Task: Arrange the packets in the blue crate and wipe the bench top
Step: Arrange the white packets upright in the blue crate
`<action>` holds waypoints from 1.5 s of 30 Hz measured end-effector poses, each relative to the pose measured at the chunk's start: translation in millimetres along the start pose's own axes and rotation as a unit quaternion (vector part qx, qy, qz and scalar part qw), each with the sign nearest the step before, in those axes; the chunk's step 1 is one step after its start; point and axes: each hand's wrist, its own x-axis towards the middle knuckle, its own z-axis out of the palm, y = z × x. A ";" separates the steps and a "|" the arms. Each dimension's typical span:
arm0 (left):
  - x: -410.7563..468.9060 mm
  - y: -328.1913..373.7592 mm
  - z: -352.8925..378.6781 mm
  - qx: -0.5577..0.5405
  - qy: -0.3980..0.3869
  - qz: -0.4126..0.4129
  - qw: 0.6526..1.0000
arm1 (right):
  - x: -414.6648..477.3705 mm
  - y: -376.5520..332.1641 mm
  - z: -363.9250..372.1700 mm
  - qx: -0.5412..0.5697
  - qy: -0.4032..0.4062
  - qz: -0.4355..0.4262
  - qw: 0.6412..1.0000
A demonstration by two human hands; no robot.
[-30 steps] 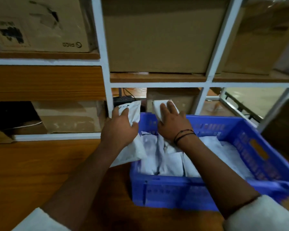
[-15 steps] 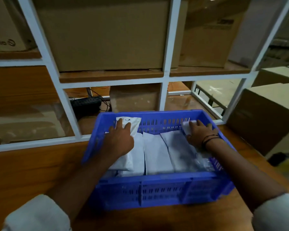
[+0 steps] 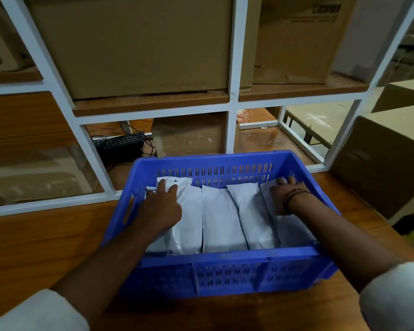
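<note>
The blue crate [image 3: 225, 258] sits on the brown wooden tabletop [image 3: 46, 240]. Smooth white packets [image 3: 221, 218] lie flat inside it, side by side in 1 row. The left hand [image 3: 161, 206] rests on the left-most packet, fingers [image 3: 161, 187] straight and spread. The right hand [image 3: 286, 197] touches the right-most packet, but it is not clear if it grips.

Dim, warm indoor light; wide-angle bending at the edges, soft blur on the near sleeves [image 3: 397, 299].

Cardboard boxes [image 3: 134, 44] on white-framed shelving [image 3: 233, 101]; black keyboard [image 3: 118, 145] below.
</note>
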 end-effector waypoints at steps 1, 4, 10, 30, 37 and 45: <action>0.9 -1.3 0.3 -0.003 0.000 -0.002 1.000 | -0.6 0.4 -0.7 0.014 -0.003 0.001 1.000; 0.9 -2.6 -1.6 -0.009 0.003 -0.012 1.000 | -2.8 -1.9 -1.6 0.023 -0.011 0.007 1.000; -3.1 -0.8 -3.9 -0.013 0.007 -0.018 1.000 | -3.3 -6.0 5.6 0.024 0.030 -0.009 0.999; 10.7 -12.1 22.7 0.019 -0.150 -0.019 0.988 | 24.0 -10.1 22.2 0.062 0.099 -0.033 0.993; 8.8 -6.2 24.5 0.010 -0.150 -0.050 0.987 | 9.3 -11.6 14.3 0.072 0.106 -0.037 0.991; 9.7 -18.1 22.2 0.026 -0.156 0.011 0.987 | 4.5 -9.4 6.2 0.030 -0.017 -0.019 0.999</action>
